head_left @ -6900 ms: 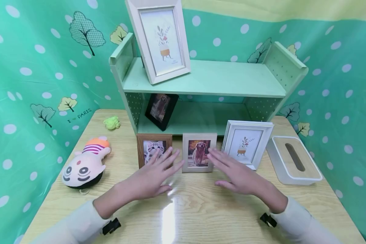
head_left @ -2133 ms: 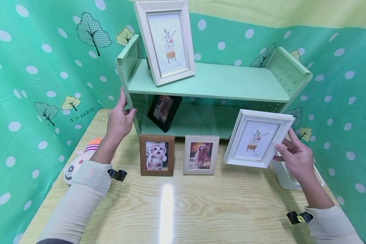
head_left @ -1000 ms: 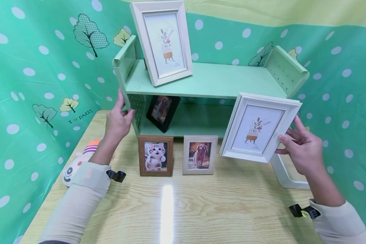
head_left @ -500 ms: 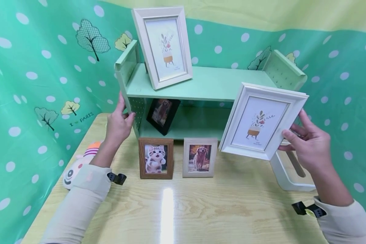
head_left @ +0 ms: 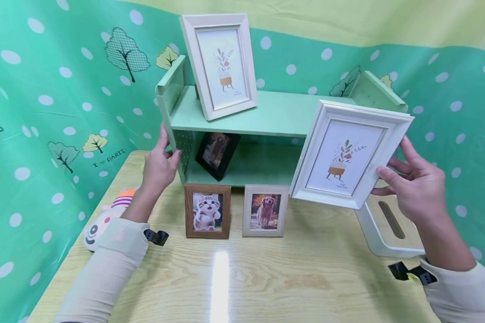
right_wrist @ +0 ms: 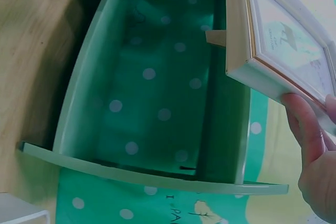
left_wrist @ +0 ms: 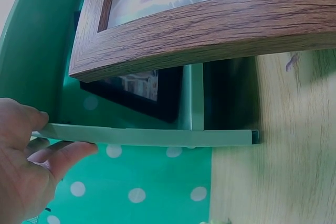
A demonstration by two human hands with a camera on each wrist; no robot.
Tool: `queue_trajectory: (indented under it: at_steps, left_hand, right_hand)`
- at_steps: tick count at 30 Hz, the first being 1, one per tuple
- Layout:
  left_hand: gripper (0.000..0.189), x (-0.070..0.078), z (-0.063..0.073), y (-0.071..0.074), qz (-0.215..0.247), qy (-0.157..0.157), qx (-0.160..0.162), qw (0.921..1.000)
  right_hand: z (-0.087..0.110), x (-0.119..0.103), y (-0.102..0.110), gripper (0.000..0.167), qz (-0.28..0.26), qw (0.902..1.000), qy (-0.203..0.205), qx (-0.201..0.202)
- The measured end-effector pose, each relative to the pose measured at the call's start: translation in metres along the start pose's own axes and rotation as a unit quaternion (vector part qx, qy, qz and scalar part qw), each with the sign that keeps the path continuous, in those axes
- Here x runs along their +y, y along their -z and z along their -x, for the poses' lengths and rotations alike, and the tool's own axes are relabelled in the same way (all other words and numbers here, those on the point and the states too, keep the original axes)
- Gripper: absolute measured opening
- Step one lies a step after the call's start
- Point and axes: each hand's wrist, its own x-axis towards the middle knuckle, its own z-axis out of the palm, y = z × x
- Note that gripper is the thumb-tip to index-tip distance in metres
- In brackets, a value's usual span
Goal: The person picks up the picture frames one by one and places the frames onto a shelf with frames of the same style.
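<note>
The right hand point(head_left: 418, 188) is holding a white picture frame point(head_left: 349, 154) by its right edge, up in the air in front of the right half of the green shelf unit point(head_left: 283, 114). The thumb is pressing on the front of the frame's rim, and the other fingers point(head_left: 408, 150) are spreading behind it, only partly curled; in the right wrist view one fingertip point(right_wrist: 304, 129) is lying along the frame's point(right_wrist: 273, 40) outer edge. The frame is tilting, its top leaning to the right, clear of the wooden table point(head_left: 266, 278) and above the white tissue box point(head_left: 390, 229).

The left hand point(head_left: 159, 161) is gripping the shelf unit's left side panel. The left wrist view shows the thumb point(left_wrist: 26, 119) on one face of the thin panel point(left_wrist: 147, 136) and the fingers point(left_wrist: 65, 156) on the other, pinching it.

A second white frame point(head_left: 220, 63) is standing on the top shelf, and a black frame point(head_left: 217, 150) is leaning on the lower shelf. A brown wooden frame with a kitten photo point(head_left: 207, 211) and a pale frame with a dog photo point(head_left: 265, 211) are standing side by side on the table in front of the shelf. A plush toy point(head_left: 105, 220) is lying near the left forearm.
</note>
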Motion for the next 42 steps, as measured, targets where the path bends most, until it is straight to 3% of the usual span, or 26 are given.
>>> queue_trajectory:
  at_steps: [6,23,32,42]
  left_hand:
    - [0.087,-0.003,0.001,-0.001,-0.004,-0.013,0.008,0.9999]
    - [0.088,-0.002,0.001,0.0,0.001,-0.014,0.0,0.9999]
    - [0.087,-0.003,0.001,0.001,-0.007,-0.024,0.014,0.9996]
    - [0.09,-0.004,0.001,-0.001,-0.005,-0.022,0.01,0.9997]
  right_hand:
    - [-0.005,-0.008,-0.004,0.079,-0.033,0.9994,0.009,-0.002]
    - [-0.029,-0.034,-0.013,0.078,-0.025,0.999,0.012,0.036]
    - [-0.04,-0.046,-0.019,0.075,-0.02,0.9978,0.046,0.044]
    - [-0.052,-0.053,-0.019,0.076,-0.023,0.9984,0.002,0.052]
